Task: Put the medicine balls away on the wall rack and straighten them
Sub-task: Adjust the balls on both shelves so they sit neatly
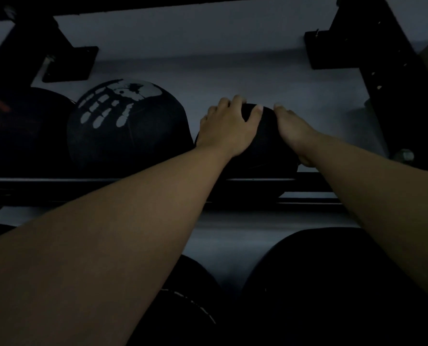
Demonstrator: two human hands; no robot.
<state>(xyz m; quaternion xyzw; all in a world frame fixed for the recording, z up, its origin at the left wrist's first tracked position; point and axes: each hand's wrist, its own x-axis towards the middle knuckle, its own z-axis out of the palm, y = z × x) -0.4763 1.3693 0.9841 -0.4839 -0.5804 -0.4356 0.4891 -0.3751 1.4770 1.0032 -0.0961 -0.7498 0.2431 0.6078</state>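
Head view, mid-frame: left hand (229, 127) and right hand (295, 132) clasp a black ball (262, 151) on the rack rail (83, 181). Fingers spread. Handprint ball (125, 126) sits just left.

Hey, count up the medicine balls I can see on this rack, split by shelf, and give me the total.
Upper shelf: 3 balls, namely the held ball under the left hand and right hand, the handprint ball, and a dark ball at the far left.
Lower row: 2 balls, one large, one partly hidden.
Total: 5 balls.
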